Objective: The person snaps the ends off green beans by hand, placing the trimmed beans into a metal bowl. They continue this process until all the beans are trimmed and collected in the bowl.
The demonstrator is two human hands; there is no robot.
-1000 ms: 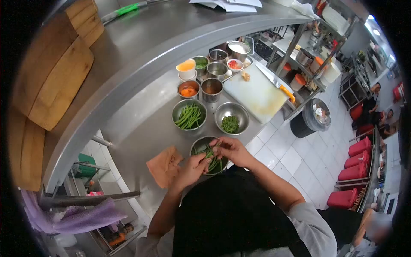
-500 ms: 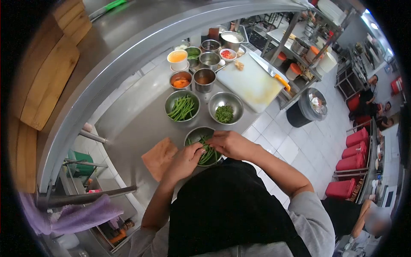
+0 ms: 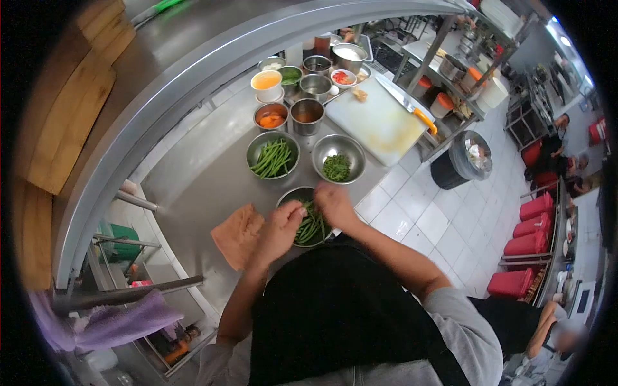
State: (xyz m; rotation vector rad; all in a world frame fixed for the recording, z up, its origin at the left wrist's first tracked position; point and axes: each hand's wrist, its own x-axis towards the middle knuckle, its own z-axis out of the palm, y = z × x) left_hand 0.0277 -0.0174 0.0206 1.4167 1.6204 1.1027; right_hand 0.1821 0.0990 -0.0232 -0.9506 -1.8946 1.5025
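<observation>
A metal bowl of green beans (image 3: pixel 310 226) stands close to my body, with both hands over it. My left hand (image 3: pixel 283 225) is closed at the bowl's left side, its fingertips pinched on something too small to make out. Above the bowl's upper right edge is my right hand (image 3: pixel 333 201), closed and blurred, so its contents are hidden. Beyond stands a second bowl of green beans (image 3: pixel 273 159). To its right, a metal bowl (image 3: pixel 326 149) holds small green pieces (image 3: pixel 337 168). An orange cloth (image 3: pixel 238 235) lies left of my left hand.
A white cutting board (image 3: pixel 376 125) carries an orange-handled knife (image 3: pixel 418 116). Several small containers, one with orange pieces (image 3: pixel 270 119), stand at the back. A lined bin (image 3: pixel 460 164) is on the floor at right. A person in black (image 3: pixel 515 321) is at lower right.
My right hand has risen from inside the near bowl towards the bowl of small green pieces. My left hand has shifted slightly left and up, away from my right.
</observation>
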